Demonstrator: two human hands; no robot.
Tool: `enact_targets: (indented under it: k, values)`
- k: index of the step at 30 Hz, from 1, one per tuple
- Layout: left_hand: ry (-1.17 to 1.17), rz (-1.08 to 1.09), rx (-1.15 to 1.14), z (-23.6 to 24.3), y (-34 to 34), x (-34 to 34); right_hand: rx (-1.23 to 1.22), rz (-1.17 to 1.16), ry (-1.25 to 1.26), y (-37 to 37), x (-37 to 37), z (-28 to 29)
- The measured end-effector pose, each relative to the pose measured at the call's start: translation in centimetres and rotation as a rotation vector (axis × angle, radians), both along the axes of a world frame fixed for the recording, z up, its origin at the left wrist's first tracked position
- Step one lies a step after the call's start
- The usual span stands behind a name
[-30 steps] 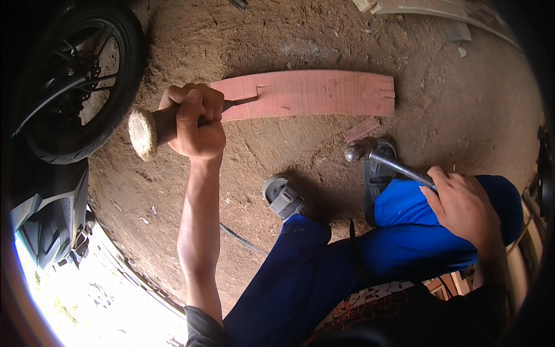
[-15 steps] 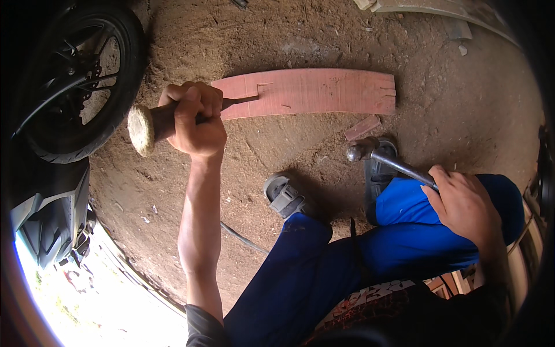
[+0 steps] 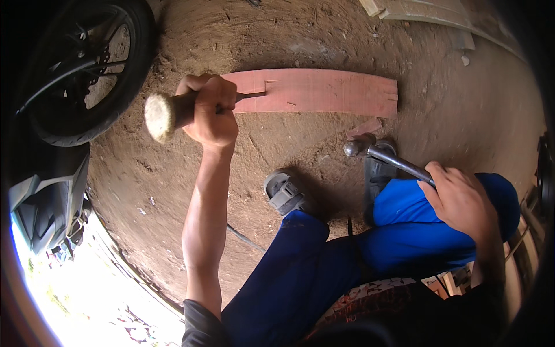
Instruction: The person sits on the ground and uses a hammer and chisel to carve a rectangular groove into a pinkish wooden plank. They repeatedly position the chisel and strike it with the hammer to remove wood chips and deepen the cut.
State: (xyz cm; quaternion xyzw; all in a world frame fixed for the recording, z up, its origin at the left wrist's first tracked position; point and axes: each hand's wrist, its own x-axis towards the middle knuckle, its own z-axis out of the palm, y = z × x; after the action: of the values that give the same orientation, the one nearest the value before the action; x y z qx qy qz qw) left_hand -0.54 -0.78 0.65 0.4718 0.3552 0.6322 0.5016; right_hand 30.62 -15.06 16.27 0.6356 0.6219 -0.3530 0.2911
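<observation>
One wheel (image 3: 143, 63) stands at the far left. Beside it, the left hand (image 3: 213, 110) has its fingers closed firmly around a chisel (image 3: 184, 111), whose tip seems to meet a dark mark on the board (image 3: 329, 91). The board lies on the ground (image 3: 324, 141), ahead of the feet, with no clamp visible, so it could slide or split under a blow; the chisel could slip if badly tilted, and a missed stroke could hurt the knuckles. Near an offcut (image 3: 369, 125) and the right sandal (image 3: 378, 173) is the head of the hammer (image 3: 404, 163); the right hand (image 3: 463, 199) curls its fingers around the handle, by the knee (image 3: 504, 202). No container can be made out.
</observation>
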Motion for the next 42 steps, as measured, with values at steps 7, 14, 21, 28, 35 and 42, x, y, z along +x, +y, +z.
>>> enact_targets:
  k: [7, 14, 21, 28, 35, 42]
  values:
    - [0.250, 0.024, 0.105, 0.4, -0.6, 1.3, 0.272, -0.070, 0.123, 1.4, -2.1, 1.4]
    - [0.324, 0.077, 0.043, -0.5, 0.4, 0.3, 0.426, -0.233, 0.565, 3.3, -4.7, 2.9]
    - [0.403, 0.036, -0.077, 2.1, 0.4, 1.6, 0.551, -0.725, 0.996, 3.0, -10.9, 6.7]
    - [0.355, 0.038, -0.116, 3.0, 0.2, 1.3, 0.554, -0.358, 0.714, 2.8, -10.4, 4.4]
    - [0.401, 0.032, -0.106, 2.4, 0.2, 0.9, 0.931, -0.507, 1.057, 2.8, -12.9, 7.3]
    - [0.404, 0.039, -0.102, 1.5, 0.6, 1.4, 0.513, -0.243, 0.599, 3.5, -12.3, 4.7]
